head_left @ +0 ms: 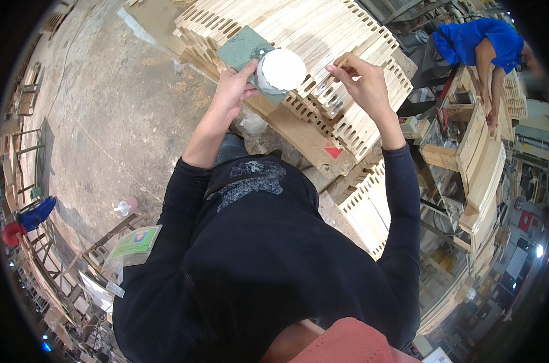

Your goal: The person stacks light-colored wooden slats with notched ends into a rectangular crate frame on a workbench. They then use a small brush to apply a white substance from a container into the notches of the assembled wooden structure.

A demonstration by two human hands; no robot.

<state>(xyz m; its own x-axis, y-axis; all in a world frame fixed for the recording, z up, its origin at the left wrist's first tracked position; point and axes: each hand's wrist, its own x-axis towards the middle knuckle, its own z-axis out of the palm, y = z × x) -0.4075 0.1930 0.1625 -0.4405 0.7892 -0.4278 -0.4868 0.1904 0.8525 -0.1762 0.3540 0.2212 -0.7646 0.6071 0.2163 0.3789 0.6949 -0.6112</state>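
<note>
My left hand (233,91) is closed round the edge of a flat green board (243,49), its thumb on top. A round white tub (282,71) sits on the board beside the thumb; its top is white, and I cannot tell whether that is a lid or its contents. My right hand (366,83) pinches a thin wooden stick (331,80), its lower end near the slotted ends of the stacked wooden slats (311,36). White smears (333,104) show around a few slots below the stick.
The stack rests on a wooden board (305,145) with a red triangle on it. More slotted slats (371,209) lie near my right side. At the right a person in blue (477,42) bends over a wooden bench (477,163). A lidded cup (126,207) stands on the concrete floor (117,121).
</note>
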